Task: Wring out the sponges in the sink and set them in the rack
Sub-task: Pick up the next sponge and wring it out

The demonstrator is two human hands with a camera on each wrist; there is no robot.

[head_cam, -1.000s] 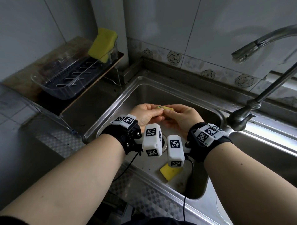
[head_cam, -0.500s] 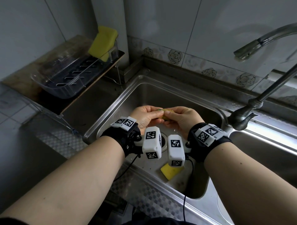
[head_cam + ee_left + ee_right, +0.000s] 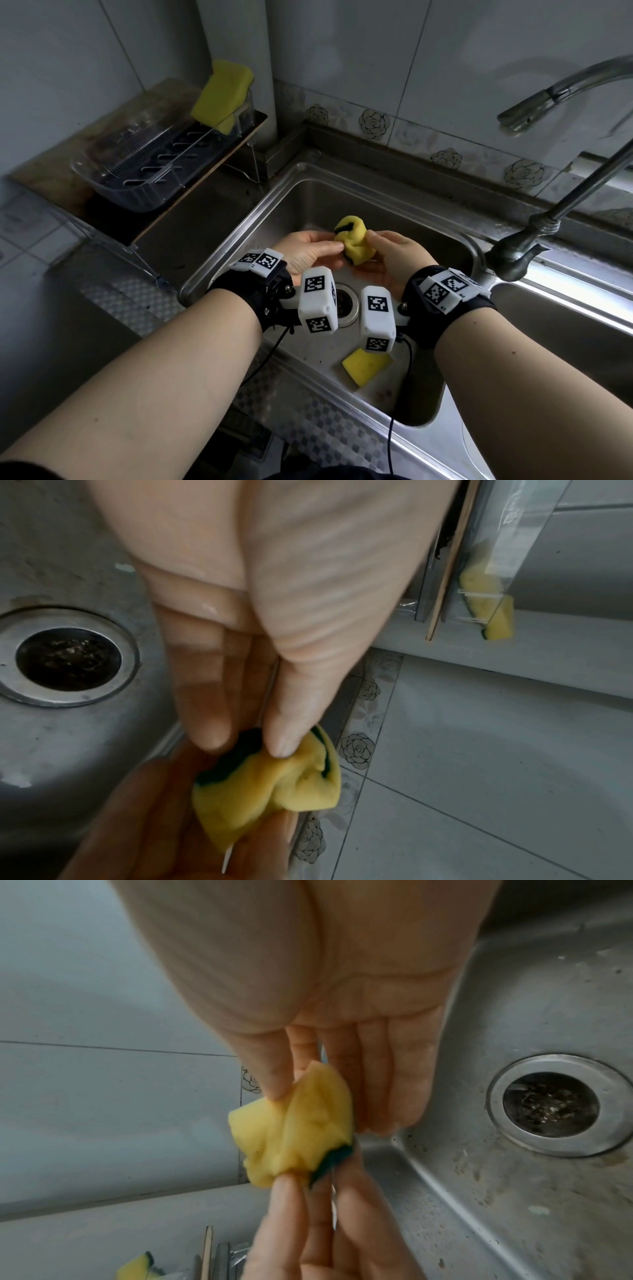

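A crumpled yellow sponge [image 3: 354,245] with a dark green scouring side hangs over the sink [image 3: 246,226], held from both sides. My left hand [image 3: 334,247] pinches its left end between thumb and fingers. My right hand [image 3: 375,241] pinches its right end the same way. In the left wrist view the thumb presses into the sponge [image 3: 267,783] by the green edge. The right wrist view shows the sponge [image 3: 294,1131] between thumb and nearly straight fingers. A second yellow sponge [image 3: 364,365] lies on the sink floor near the front wall. A third sponge [image 3: 222,96] leans in the clear plastic rack [image 3: 137,178].
The rack stands on a raised shelf at the back left of the sink. The drain [image 3: 346,301] lies under my wrists. A metal faucet [image 3: 565,92] arches in from the right, its spout right of my hands. A second basin [image 3: 565,335] lies on the right.
Both hands were clenched tight round the sponge, which barely showed. Their grip has loosened to a fingertip pinch, and the sponge has sprung out into view between them.
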